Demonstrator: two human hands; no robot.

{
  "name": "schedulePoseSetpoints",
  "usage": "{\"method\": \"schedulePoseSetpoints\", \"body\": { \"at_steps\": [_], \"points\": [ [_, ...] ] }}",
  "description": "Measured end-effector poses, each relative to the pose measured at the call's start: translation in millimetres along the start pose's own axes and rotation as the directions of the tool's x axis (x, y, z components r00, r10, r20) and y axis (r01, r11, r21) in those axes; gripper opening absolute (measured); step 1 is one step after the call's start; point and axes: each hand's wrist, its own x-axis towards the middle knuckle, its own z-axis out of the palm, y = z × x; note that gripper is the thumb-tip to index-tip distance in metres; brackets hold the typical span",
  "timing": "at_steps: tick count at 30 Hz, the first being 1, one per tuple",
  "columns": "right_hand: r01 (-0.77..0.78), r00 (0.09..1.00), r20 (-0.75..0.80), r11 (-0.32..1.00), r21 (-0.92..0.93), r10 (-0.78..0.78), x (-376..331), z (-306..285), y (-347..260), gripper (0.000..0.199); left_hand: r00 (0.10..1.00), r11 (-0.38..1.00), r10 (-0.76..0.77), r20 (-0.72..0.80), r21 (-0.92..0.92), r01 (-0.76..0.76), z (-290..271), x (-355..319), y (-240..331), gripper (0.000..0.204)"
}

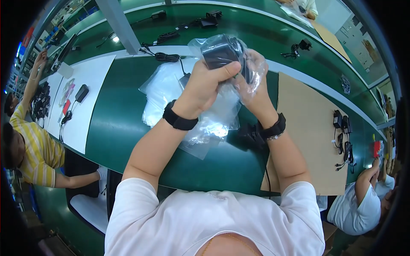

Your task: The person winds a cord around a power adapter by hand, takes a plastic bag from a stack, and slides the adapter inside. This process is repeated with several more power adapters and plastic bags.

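Note:
A black power adapter is partly inside a clear plastic bag, held up above the far part of the green table. My left hand is closed around its near side, with the thumb across the front. My right hand grips the bagged adapter from the right, its fingers seen through the film. Below both hands lies a loose stack of clear plastic bags. Another small black adapter with a cable rests on the stack beside my left hand. A dark object sits under my right wrist, too shaded to name.
A cardboard sheet at the right bears several black adapters. On the left, a white sheet carries an adapter. Beyond the rail, a green shelf holds coiled cables. People sit on both sides.

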Motion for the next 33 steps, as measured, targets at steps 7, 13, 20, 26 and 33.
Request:
{"method": "schedulePoseSetpoints", "body": {
  "at_steps": [7, 13, 20, 26, 33],
  "points": [
    [-0.262, 0.939, 0.028, 0.660, 0.704, 0.342, 14.3, -28.0, 0.5, 0.061, 0.979, 0.988, 0.102, -0.175, -0.098, -0.121, -8.6, 1.6, 9.5, 0.021],
    [-0.385, 0.880, 0.135, 0.518, 0.764, 0.456, 6.7, -17.8, -21.4, 0.069, 0.978, 0.992, 0.115, -0.173, -0.023, -0.121, -6.0, -2.1, 0.7, 0.022],
    [-0.084, 0.918, -0.115, 0.469, 0.879, 0.379, 22.8, -60.6, 3.4, 0.023, 0.998, 0.997, 0.048, -0.047, -0.055, -0.050, -4.5, -3.4, 4.8, 0.031],
    [-0.200, 0.955, 0.049, 0.515, 0.833, 0.291, 17.8, -58.8, 18.6, 0.075, 0.996, 0.967, 0.038, -0.076, -0.248, -0.056, -9.9, -0.6, 3.5, 0.034],
    [-0.403, 0.859, 0.313, 0.157, 0.902, 0.405, 6.7, -19.1, -15.4, 0.031, 0.994, 0.992, 0.106, -0.004, -0.073, -0.106, -5.3, -4.3, -17.7, 0.050]
  ]
}}
